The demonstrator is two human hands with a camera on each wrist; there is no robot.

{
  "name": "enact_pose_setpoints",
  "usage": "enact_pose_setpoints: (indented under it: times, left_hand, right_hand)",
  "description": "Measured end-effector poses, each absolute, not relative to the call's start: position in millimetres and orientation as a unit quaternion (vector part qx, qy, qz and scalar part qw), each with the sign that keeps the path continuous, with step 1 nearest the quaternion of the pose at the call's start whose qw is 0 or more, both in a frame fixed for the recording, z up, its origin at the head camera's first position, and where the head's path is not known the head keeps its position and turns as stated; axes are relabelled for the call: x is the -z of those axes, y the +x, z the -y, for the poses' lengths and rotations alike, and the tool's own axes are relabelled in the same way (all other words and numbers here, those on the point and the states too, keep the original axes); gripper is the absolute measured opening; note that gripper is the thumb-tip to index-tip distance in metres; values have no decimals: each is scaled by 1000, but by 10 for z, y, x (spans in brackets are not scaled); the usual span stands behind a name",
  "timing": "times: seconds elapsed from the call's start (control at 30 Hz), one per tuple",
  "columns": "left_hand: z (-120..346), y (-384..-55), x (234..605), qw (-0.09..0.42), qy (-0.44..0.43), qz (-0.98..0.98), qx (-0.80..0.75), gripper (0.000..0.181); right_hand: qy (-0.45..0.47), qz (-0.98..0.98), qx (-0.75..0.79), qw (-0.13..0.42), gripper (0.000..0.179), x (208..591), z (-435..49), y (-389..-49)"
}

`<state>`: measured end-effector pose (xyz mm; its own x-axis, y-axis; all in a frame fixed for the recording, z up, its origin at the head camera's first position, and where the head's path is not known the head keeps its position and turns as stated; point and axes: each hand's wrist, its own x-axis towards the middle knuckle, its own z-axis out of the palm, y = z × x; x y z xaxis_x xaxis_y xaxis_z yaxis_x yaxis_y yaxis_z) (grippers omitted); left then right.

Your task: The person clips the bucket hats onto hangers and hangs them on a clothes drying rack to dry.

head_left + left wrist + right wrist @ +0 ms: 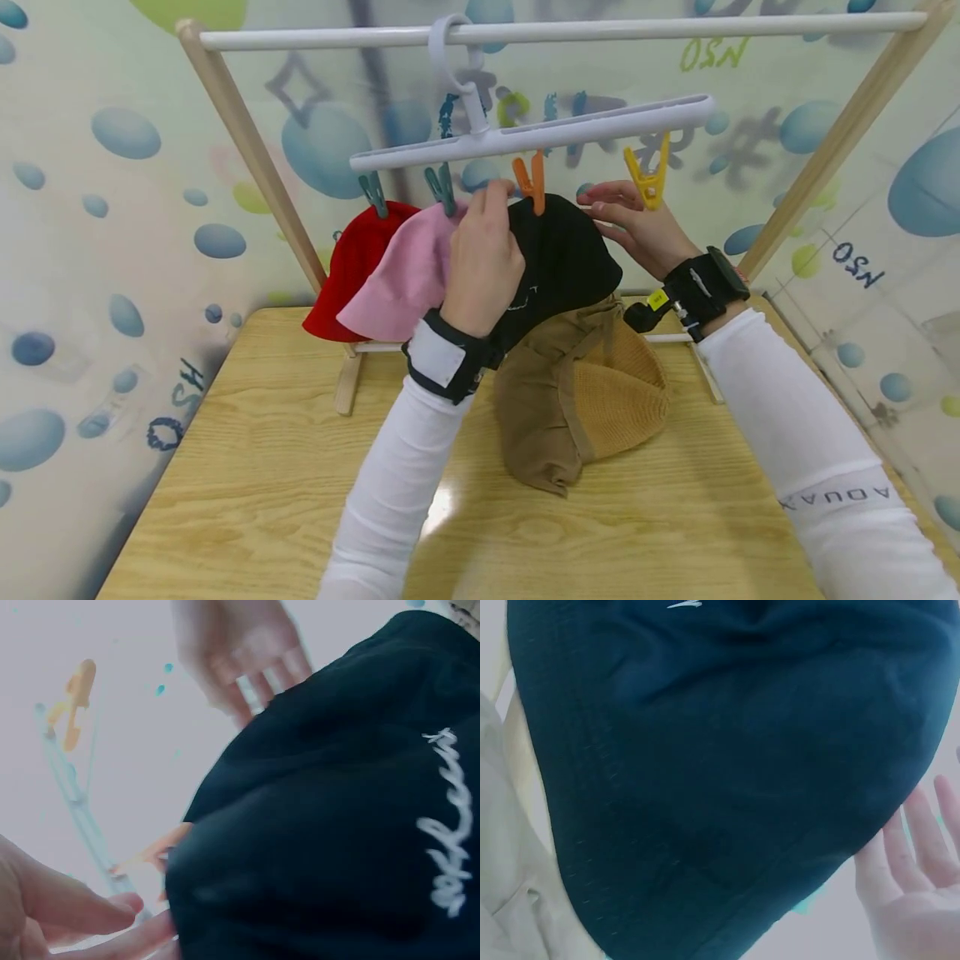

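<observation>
In the head view a black bucket hat [566, 242] hangs from an orange clip [532, 185] on a white hanger [540, 133]. My left hand [485, 267] is at the hat's left side, close to the clip. The left wrist view shows its thumb [90, 907] off the fabric and its fingertips at the hat's edge. On the other side my right hand [637, 223] has its fingers extended at the hat's right edge, below a yellow clip [649, 173]. White stitched lettering [450, 825] runs across the black fabric.
Left of the black hat, a pink hat [408, 267] and a red hat [348, 275] hang from teal clips [441, 188]. A brown hat with a woven part [618, 396] lies on the wooden table [262, 492]. The hanger hooks over the rack's white bar [675, 30].
</observation>
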<state>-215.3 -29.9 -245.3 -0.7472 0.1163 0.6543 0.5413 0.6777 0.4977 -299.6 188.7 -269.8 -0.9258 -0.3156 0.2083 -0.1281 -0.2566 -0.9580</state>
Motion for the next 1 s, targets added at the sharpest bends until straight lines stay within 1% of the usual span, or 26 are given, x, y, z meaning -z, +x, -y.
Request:
enact_pose_setpoints:
  times: [0.23,0.4,0.73,0.9,1.0]
  left_hand:
    - [284,-2007,2350,305,-213,858,353,35]
    - [275,-1949,2339,293,-232,858,352,34]
    - [182,-1960,2568,258,-258,876,315,30]
    - [174,-1944,2656,266,-257,878,304,28]
    - [173,-1926,2715,269,-260,877,302,27]
  right_hand:
    - [-156,-618,769,54,12,2791,-1999,-2987]
    - [-157,-607,777,56,14,2814,-2053,-2987]
    - [-141,-626,764,63,21,2795,-2166,-2983]
    - [-143,-632,759,64,25,2732,-2224,-2995]
    - [-147,-638,753,64,24,2704,-2269,-3006]
